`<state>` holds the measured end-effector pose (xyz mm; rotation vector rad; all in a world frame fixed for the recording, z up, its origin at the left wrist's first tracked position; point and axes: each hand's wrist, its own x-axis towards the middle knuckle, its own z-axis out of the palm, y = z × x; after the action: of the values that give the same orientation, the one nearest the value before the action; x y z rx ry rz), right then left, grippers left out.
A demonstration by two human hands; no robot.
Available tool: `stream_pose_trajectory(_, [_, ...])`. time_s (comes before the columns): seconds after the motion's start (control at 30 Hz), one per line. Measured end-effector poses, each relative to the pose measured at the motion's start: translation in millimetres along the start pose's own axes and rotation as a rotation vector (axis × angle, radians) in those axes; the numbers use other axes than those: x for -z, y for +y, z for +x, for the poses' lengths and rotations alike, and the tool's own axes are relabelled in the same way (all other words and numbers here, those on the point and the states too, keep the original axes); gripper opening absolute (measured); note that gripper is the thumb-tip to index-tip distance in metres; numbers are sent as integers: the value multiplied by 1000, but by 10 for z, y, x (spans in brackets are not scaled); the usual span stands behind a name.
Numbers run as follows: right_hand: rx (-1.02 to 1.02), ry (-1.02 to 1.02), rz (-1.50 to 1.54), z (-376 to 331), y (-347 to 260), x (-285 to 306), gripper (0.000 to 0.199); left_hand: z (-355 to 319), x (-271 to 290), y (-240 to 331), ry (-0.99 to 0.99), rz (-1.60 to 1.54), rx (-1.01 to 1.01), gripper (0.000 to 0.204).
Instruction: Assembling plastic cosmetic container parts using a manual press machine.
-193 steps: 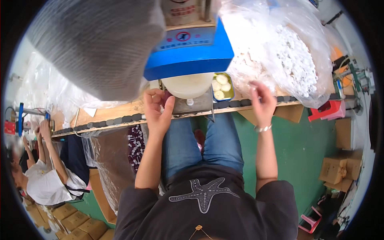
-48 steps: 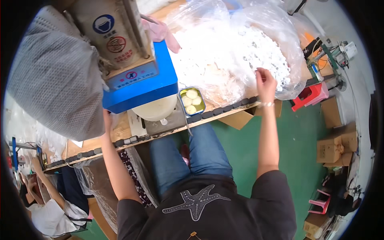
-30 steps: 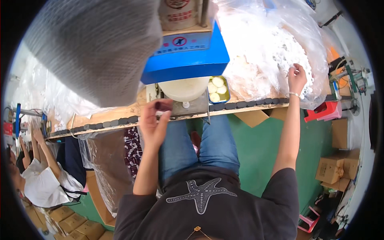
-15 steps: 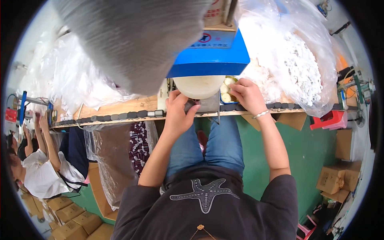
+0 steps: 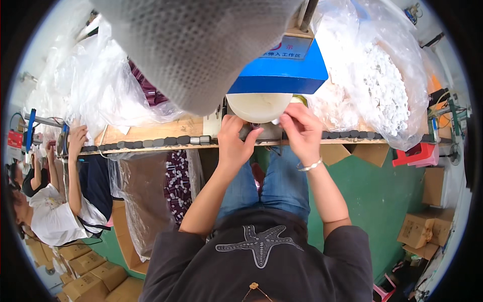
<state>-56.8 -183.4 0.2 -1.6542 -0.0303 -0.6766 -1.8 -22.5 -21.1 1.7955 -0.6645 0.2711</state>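
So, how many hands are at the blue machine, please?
2: the left hand at the lower left of the pale dome, the right hand at its lower right. No others show.

The left hand (image 5: 238,146) holds a dark tube (image 5: 255,126), the right hand (image 5: 303,133) a small white piece (image 5: 275,121).

We look from a head-worn fisheye, one wide view facing steeply down — over the dark shirt (image 5: 221,267) at the near side, to the left hand (image 5: 233,143), the right hand (image 5: 304,132) and the workbench (image 5: 161,127) farther away. A grey meshed thing (image 5: 201,45) is quite close to our lens — it hides some of the far left.
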Motion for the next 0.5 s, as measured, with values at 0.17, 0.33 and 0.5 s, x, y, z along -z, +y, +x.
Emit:
stream_pose_trajectory(0.17, [88,-115,-150,59,-73,-211,17,-16,11,-26,-22,6,38,24])
stream_pose_trajectory(0.33, [221,-136,-217,57,-20,-231,19,-30,-7,-59,-3,-1,-10,24])
stream_pose_trajectory(0.5, [-22,-299,-233,11,1,-68,30,-33,3,-77,-22,45,-32,30])
